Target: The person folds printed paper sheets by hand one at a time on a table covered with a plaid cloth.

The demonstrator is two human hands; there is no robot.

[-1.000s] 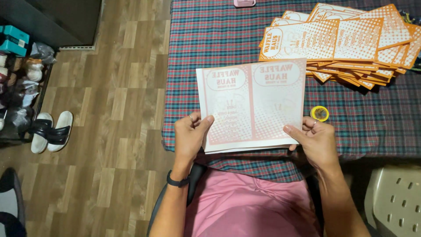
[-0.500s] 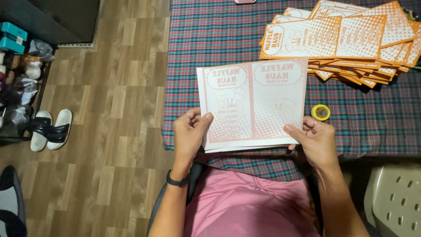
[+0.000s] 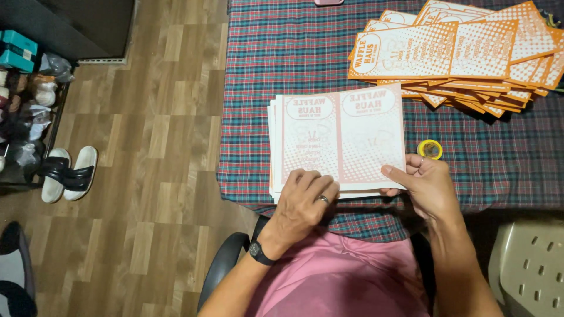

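Plaid table (image 3: 276, 70): pale printed sheet stack (image 3: 338, 138) sits at near edge, bottom overhanging slightly, edges fanned on left side. Risk: top sheets could slide off or skew, since stack isn't squared. Orange stack (image 3: 458, 53) further back, splayed. Left hand (image 3: 302, 205) flat on bottom edge, fingers spread, no pinch. Right hand (image 3: 426, 188) pinches bottom-right corner, thumb on top. Yellow tape roll (image 3: 430, 149) just beside right hand.

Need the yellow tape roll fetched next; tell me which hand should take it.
Right. The right hand grips the pale printed sheet stack's edge right beside the small yellow tape roll; the left hand rests flat on the stack's near edge, farther away.
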